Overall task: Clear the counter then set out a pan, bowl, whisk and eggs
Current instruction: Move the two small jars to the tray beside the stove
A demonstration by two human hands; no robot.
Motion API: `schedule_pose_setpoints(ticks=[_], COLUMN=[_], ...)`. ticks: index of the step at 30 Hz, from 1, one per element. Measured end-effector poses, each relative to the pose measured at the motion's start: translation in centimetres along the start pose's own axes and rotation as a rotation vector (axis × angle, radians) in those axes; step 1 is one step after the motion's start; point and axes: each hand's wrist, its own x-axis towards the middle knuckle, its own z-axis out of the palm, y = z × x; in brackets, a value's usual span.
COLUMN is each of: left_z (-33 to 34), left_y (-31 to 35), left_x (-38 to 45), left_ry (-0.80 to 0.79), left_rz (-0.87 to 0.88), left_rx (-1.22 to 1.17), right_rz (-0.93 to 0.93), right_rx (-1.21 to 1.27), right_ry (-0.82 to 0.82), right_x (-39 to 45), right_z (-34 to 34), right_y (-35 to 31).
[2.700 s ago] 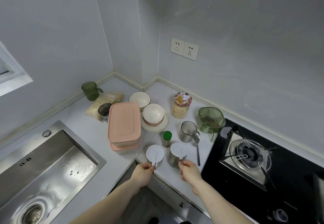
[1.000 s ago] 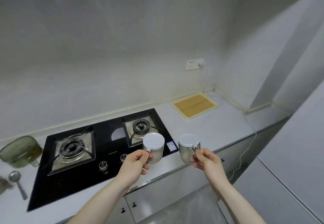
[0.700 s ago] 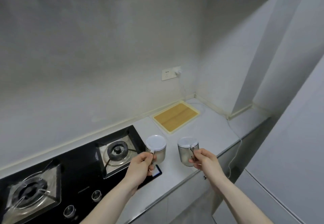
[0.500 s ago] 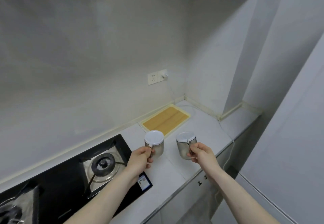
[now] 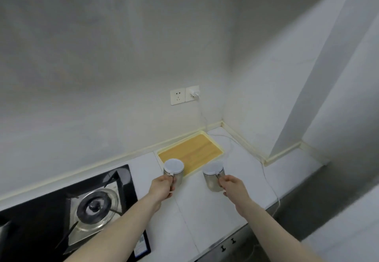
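The left hand [image 5: 162,188] grips the handle of a metal jar with a white lid, the left jar [image 5: 174,170], and the right hand [image 5: 232,187] grips the handle of a second one like it, the right jar [image 5: 213,177]. Both jars stand upright, side by side and a little apart, above the white counter [image 5: 205,206]; whether their bases touch it or hang just over it cannot be told. The left jar sits in front of the near corner of a wooden cutting board [image 5: 190,151] with a pale yellow rim, which lies flat by the back wall; the right jar is just to the right of that board's near edge. To the left a black gas stove [image 5: 67,210] is set into the counter, with one burner [image 5: 95,206] in sight. On the wall behind, a socket [image 5: 178,97] has a white charger [image 5: 194,92] plugged in beside it, and its thin cable [image 5: 266,181] trails down across the counter and over the front edge
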Motion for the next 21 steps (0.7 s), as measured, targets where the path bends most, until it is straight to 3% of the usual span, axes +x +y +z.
schedule_pose_setpoints(ticks=[9, 21], left_z=[3.2, 5.7], left_y=[0.5, 0.0], left_x=[7.4, 15.4], left_ry=[0.147, 0.160], left_rz=[-0.061, -0.170], left_rx=[0.021, -0.050], right_rz=[0.095, 0.058], right_rx=[-0.019, -0.212], right_ry=[-0.121, -0.129], right_x=[9.5, 15.2], right_z=[-0.9, 0.4], right_y=[-1.6, -3.0])
